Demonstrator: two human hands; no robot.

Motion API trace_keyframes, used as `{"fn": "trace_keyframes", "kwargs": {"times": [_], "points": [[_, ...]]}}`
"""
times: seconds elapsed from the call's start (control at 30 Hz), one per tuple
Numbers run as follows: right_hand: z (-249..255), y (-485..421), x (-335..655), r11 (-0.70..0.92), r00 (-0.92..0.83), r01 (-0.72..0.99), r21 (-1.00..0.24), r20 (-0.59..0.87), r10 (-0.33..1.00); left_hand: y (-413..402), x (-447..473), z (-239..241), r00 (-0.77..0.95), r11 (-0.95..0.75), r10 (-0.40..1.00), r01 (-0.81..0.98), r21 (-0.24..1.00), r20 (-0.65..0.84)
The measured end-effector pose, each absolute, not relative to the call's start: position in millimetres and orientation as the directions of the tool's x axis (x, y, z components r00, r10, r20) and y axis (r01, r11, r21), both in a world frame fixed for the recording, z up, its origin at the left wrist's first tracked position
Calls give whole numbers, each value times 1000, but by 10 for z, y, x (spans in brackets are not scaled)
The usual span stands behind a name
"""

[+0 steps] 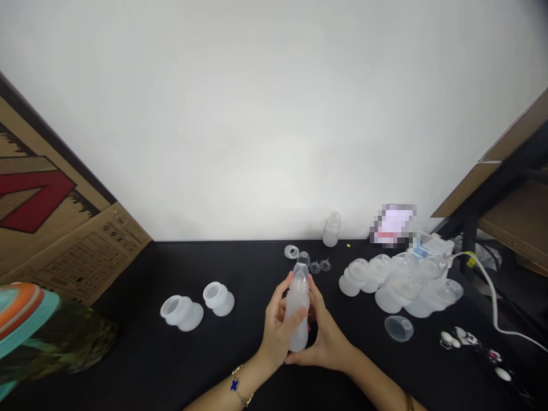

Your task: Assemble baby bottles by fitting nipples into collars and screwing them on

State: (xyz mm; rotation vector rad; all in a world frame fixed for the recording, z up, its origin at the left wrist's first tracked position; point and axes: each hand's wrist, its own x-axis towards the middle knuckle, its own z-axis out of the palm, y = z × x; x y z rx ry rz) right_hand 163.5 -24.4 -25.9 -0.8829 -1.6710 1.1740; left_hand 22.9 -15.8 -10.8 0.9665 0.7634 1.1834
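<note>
A frosted, translucent baby bottle (297,311) stands upright over the black table (240,365) near its front middle. My left hand (278,325) wraps round its left side, fingers reaching up toward the teat at the top. Cupped against the bottle's right side and base is my right hand (327,337). Both hands are closed on the bottle. A bracelet with a blue charm sits on my left wrist.
Two open bottle bodies (197,305) lie at the left. Several capped bottles (398,282) lie heaped at the right, with a loose clear cap (399,328) in front. Small rings and teats (308,260) and one upright bottle (331,228) stand by the wall. Cardboard box (64,228) at left; white cable (492,297) at right.
</note>
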Motion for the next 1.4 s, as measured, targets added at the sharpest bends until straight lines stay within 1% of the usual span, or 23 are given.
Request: {"fn": "trace_keyframes", "kwargs": {"times": [0.23,0.4,0.67,1.4], "points": [[-245,-249,1626,311,-333,75,-948,270,903,-174,259,-94,214,134,976,-410,902,-48],[-270,-250,1635,361,-319,95,-928,315,894,-180,259,-110,214,133,976,-412,901,-46],[-287,-238,1640,387,-317,113,-915,336,887,-189,269,-123,204,134,977,-401,906,-54],[-311,-217,1648,348,-308,104,-932,302,902,-148,292,-153,173,70,985,-406,911,2]]}}
